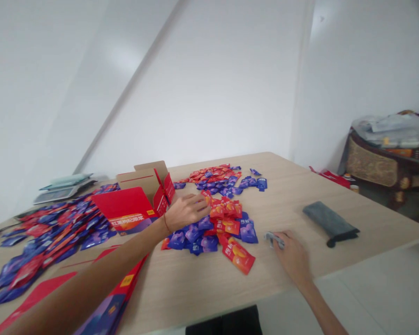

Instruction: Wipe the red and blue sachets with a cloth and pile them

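Note:
My left hand reaches across the wooden table and rests on a pile of red and purple sachets, its fingers curled over a red one near the top. My right hand lies on the table to the right of that pile, fingers closed around a small grey crumpled thing. An open red cardboard box stands just left of my left hand.
A second sachet heap lies farther back. Many more sachets spread over the left. Flattened red boxes lie at the near left. A dark grey pouch sits at the right, a scale at the far left.

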The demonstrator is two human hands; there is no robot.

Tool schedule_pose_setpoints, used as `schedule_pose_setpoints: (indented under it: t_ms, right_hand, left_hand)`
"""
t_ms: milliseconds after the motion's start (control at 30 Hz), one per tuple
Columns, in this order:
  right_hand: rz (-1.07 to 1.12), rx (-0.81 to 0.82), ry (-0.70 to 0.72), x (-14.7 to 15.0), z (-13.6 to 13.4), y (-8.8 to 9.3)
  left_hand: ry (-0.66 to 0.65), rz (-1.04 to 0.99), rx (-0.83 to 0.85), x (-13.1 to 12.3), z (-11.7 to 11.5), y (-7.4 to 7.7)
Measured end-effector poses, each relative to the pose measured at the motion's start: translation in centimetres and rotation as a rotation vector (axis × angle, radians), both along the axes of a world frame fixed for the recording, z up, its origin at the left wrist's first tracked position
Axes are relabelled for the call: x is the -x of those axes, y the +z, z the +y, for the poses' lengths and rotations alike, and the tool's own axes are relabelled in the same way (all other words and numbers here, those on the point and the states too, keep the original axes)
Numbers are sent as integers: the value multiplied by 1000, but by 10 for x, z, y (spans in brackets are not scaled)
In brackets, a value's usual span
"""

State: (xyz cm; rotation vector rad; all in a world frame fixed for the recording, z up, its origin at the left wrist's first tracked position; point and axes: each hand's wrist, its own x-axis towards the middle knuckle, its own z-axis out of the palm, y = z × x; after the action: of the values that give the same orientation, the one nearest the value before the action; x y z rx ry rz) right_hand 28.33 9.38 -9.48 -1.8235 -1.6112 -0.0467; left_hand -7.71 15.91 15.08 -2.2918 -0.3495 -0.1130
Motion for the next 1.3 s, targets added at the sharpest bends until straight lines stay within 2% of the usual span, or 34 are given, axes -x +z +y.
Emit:
schedule_pose_setpoints:
  t_ms: [133, 300, 400, 633, 833, 1033, 1233, 1300]
  right_hand:
    - [23, -11, 6, 0, -1, 1]
    - [44, -19, 17, -2, 1, -2]
    - [53, -18, 27, -3, 1, -4]
    - [63, 7, 24, -3, -1, -2]
    - [50, -2, 21, -3, 0, -4]
    - [42, 0, 14, -4, 1, -6]
    - [41, -7, 10, -4, 1, -7]
    - [39, -9, 17, -4, 2, -7]
  left_hand:
    - [73, -10, 12, 2, 3, -8]
    - [366, -84, 79, -7, 6, -13]
    - [446, -129, 130, -13, 8, -11]
    - [424, -142, 132, -16, 18, -11]
    - [495, -179, 76, -15, 22, -6]
    - [550, -143, 124, -8, 24, -5]
    - [315, -110, 37, 6, 31, -10]
    - [281, -135, 35, 9, 32, -12]
